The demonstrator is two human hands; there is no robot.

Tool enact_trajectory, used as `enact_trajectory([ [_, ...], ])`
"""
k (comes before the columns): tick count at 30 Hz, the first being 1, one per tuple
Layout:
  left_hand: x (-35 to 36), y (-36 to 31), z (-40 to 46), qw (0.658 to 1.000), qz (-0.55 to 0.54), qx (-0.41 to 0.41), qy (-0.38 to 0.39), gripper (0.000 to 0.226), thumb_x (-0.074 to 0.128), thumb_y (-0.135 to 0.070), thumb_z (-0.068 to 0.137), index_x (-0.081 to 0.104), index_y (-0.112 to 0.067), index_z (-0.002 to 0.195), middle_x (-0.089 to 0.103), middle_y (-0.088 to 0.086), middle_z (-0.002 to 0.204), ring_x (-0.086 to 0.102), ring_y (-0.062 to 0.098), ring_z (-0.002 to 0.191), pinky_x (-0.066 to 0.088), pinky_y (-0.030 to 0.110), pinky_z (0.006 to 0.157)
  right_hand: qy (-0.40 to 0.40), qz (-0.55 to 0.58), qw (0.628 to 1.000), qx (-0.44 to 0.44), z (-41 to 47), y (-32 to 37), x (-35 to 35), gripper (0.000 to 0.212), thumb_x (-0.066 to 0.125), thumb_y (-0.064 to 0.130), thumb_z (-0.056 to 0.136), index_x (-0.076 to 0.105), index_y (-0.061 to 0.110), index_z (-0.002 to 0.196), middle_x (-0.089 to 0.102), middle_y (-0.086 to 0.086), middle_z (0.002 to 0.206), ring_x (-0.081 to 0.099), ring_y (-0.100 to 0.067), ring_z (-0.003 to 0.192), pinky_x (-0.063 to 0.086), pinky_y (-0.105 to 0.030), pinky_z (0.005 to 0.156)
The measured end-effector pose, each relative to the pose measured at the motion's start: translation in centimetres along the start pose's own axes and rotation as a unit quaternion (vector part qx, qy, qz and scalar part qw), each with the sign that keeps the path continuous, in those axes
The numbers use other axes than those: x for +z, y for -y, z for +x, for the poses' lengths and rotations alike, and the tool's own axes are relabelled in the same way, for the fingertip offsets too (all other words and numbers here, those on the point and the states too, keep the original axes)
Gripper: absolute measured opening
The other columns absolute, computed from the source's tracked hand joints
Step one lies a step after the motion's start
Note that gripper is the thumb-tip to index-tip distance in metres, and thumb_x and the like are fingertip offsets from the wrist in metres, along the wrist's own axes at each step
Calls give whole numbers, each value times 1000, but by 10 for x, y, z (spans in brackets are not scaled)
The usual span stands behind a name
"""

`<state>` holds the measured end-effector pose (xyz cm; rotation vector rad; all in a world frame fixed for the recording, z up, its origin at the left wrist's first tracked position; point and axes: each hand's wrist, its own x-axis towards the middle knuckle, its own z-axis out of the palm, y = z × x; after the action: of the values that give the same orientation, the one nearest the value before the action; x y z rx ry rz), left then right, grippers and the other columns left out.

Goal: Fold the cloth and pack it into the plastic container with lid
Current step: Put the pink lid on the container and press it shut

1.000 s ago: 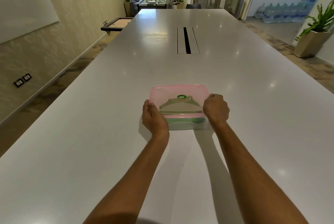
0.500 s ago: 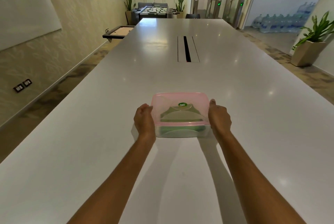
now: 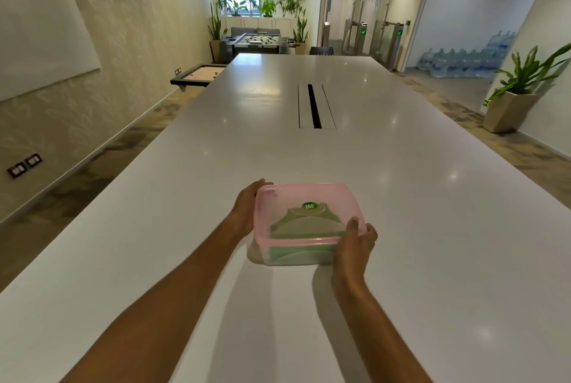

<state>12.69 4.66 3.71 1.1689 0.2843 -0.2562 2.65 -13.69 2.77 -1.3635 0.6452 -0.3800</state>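
standing beside the table (image 3: 401, 228), i am watching a person holding the plastic container (image 3: 293, 256) between both bare hands, well toward the near end of the long white top and roughly midway between its two long edges. the pink lid (image 3: 309, 197) is sitting on the container, and through lid and clear wall the folded green cloth (image 3: 296, 251) is showing inside, so the packing looks done to my eye and only seating the lid or setting the box down is left.

the left hand (image 3: 247, 212) is lying flat against the container's left wall, fingers reaching along toward the far left corner of the lid. the right hand (image 3: 355, 243) is wrapping the near right corner, thumb pressing on top of the lid rim, fingers going down the wall below. both hands are closing on the box, not spread wide; whether the base is touching the tabletop i cannot tell, though a soft shadow is sitting close under it.

what matters for the coming move, as i am judging it: the container is sitting turned a little, its near edge slanting against the near table edge, and the hands are gripping across a diagonal, far left to near right. the box lies straight between the two palms, the right hand nearer the person. pressing down on the free corners, far right and near left, is probably what comes next.
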Motion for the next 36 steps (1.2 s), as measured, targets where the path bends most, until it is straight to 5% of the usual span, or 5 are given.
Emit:
enact_trajectory([
  [3, -4, -1, 6, 1000, 22, -9, 9, 44, 53, -39, 86, 64, -5, 112, 66, 16, 91, 61, 31, 82, 50, 37, 73, -9, 27, 1000, -7, 5, 2, 13, 51, 38, 35, 98, 25, 17, 145, 37, -9, 146, 44, -30, 126, 37, -40, 105],
  [11, -16, -27, 20, 994, 44, 91, -33, 27, 59, -27, 79, 71, -8, 95, 66, 15, 99, 57, 31, 92, 45, 39, 82, 60, 93, 993, -36, 42, 38, 60, 39, 37, 34, 99, 38, 20, 136, 52, -6, 124, 55, -23, 105, 48, -38, 89],
  [19, -36, -58, 34, 990, 16, 127, -50, 30, 54, -21, 88, 67, -6, 110, 66, 12, 101, 60, 30, 93, 51, 37, 76, 176, 81, 980, -54, 106, 62, 142, 15, 38, 24, 96, 51, 17, 91, 53, 1, 84, 50, -21, 84, 43, -30, 68],
  [26, -35, -54, 41, 976, -18, 182, -122, 32, 55, -3, 84, 65, -13, 113, 67, 3, 100, 60, 21, 89, 48, 30, 71, 272, 83, 958, -16, 142, 48, 196, 40, 32, 41, 101, 55, 18, 77, 63, 0, 70, 58, -18, 70, 50, -34, 71],
  [36, -36, -31, 64, 963, 6, 189, -190, 41, 54, -8, 89, 56, -17, 129, 60, 2, 123, 52, 26, 114, 42, 39, 100, 334, 103, 936, 37, 182, 22, 232, 46, 39, 54, 94, 55, 18, 69, 53, -4, 69, 51, -20, 64, 45, -35, 70],
])
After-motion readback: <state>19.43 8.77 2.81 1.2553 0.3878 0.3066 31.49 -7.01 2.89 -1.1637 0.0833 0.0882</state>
